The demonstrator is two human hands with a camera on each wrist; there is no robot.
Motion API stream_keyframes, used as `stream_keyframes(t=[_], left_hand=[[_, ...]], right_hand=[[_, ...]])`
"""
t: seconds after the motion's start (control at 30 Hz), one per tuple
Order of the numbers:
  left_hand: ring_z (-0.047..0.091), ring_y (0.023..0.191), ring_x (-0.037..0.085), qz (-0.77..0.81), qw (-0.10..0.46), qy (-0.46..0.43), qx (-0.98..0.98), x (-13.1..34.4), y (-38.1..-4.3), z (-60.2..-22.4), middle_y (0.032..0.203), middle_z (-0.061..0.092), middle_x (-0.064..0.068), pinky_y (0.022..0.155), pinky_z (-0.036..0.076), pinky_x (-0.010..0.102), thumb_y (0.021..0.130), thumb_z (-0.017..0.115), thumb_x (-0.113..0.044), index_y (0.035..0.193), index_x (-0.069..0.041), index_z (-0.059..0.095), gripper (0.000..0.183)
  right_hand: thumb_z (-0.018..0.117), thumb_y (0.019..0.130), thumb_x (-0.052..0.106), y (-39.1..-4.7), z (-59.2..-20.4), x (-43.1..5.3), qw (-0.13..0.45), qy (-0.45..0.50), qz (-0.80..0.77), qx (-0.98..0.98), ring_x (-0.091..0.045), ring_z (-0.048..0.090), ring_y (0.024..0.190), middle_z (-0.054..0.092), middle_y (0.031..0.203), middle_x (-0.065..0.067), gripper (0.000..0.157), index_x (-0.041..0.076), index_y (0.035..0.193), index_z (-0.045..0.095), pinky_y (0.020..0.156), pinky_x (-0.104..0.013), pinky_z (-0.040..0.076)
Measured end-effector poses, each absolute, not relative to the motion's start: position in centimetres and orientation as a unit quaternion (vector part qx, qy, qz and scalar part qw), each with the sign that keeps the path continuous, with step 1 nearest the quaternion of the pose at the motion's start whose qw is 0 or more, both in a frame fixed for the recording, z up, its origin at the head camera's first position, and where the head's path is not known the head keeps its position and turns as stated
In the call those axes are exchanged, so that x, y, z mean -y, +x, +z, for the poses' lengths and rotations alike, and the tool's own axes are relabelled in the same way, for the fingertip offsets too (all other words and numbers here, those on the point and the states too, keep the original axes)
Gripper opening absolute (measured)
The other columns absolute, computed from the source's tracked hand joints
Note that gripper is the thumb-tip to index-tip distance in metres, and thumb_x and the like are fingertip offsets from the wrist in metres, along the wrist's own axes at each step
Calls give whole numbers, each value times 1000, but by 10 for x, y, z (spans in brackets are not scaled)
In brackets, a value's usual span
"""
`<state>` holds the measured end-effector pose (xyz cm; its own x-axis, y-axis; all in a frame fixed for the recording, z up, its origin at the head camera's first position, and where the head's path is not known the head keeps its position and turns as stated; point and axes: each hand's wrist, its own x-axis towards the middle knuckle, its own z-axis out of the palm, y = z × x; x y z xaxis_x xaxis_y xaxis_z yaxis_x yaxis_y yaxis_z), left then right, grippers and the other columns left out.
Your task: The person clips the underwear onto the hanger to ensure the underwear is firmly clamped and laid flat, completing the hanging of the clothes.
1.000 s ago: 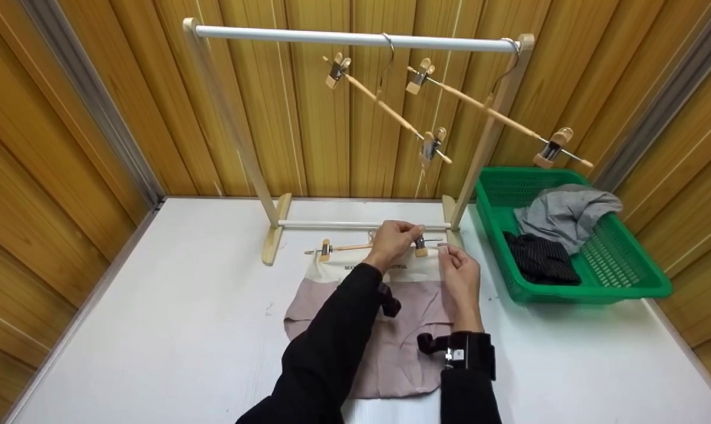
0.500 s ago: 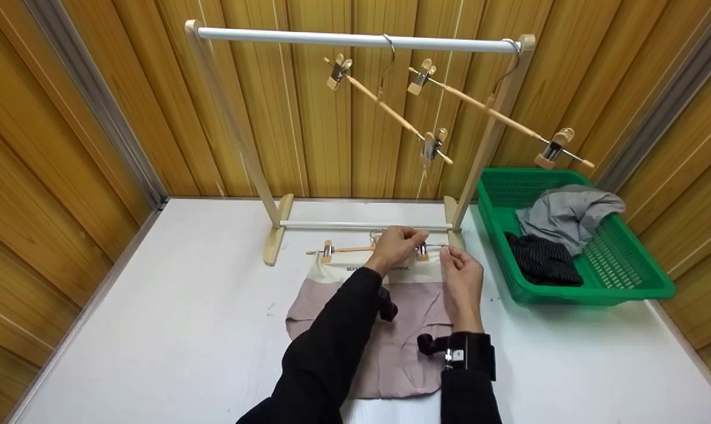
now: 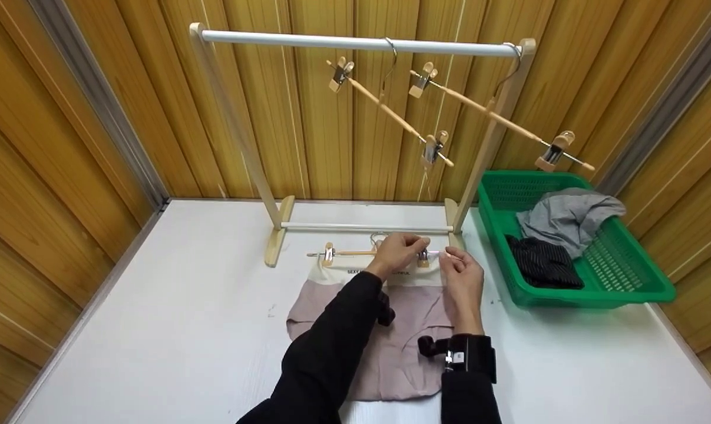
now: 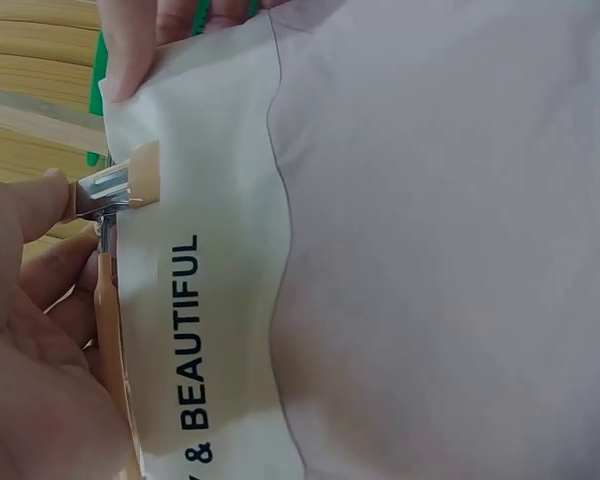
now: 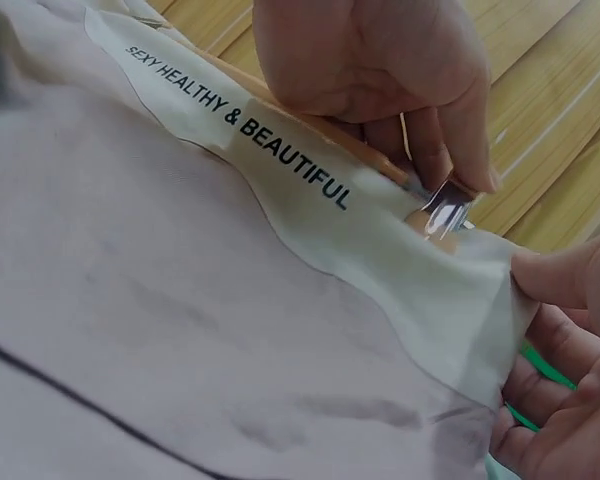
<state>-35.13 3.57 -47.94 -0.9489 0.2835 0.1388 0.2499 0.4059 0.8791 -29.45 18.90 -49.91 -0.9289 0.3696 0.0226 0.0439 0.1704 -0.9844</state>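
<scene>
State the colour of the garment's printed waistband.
The waistband is off-white with black lettering; the right wrist view shows it best.

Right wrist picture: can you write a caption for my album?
Left fingers pinch a hanger clip on a printed cream band; right fingers hold its corner.

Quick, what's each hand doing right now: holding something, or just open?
Left hand: closed, pinching a hanger clip.
Right hand: closed, pinching a corner of the pink-and-cream garment.
</scene>
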Motion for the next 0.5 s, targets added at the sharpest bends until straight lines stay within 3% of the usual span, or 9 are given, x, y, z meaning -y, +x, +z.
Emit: stream_keyframes(t=[0.2,0.5], left_hand=[[61,82,7,523,-6,190,-831,-35,-351,-485,93,76,2,80,50,25,100,66,-25,103,-4,79,25],[66,91,14,486,-13,199,-851,-36,-353,-486,98,76,3,85,51,27,101,64,-25,104,-4,79,26]], right_hand=[[65,99,10,-294,-500,-188,138,-134,620,760,-8,65,90,73,112,-20,24,-2,120,69,76,-16,46],[66,98,8,-294,-501,-187,169,-130,601,770,-4,62,83,74,103,-17,21,-3,115,70,73,-16,44]])
